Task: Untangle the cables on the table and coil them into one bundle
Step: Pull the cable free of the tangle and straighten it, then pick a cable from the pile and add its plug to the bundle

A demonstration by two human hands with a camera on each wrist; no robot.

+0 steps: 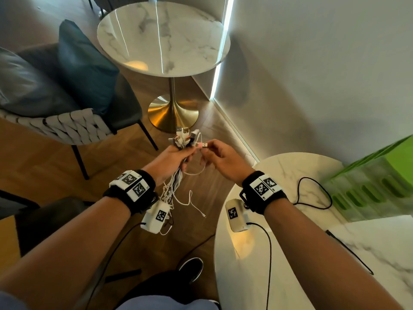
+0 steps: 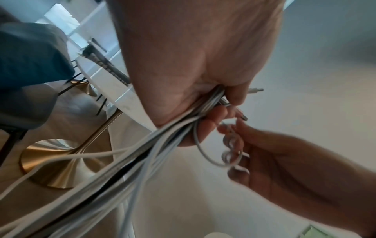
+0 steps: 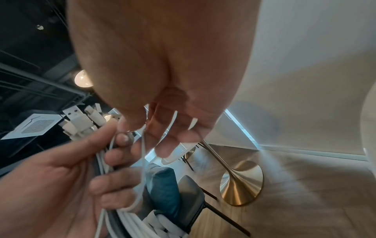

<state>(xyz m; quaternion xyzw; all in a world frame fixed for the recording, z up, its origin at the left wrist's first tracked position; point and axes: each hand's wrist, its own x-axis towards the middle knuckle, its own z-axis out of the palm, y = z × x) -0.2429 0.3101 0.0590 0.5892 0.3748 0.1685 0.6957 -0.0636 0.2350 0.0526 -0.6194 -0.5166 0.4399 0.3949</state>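
My left hand (image 1: 181,158) grips a bundle of mostly white cables (image 1: 176,186) in mid-air over the floor. Their plugs (image 1: 184,136) stick up above the fist and the loose ends hang down below it. My right hand (image 1: 206,151) is just to the right and pinches one pinkish USB plug (image 1: 202,145), whose thin white cable (image 3: 143,153) loops back to the bundle. The left wrist view shows the cables (image 2: 142,153) running through the left hand (image 2: 213,112), with the right hand (image 2: 234,133) close by. The right wrist view shows the plugs (image 3: 81,122).
A marble table (image 1: 279,253) at the near right carries a black cable (image 1: 312,193) and a green box (image 1: 380,175). Farther off stands another round marble table (image 1: 163,36) on a gold base (image 1: 173,113). A chair with a blue cushion (image 1: 85,63) is at left, a wall at right.
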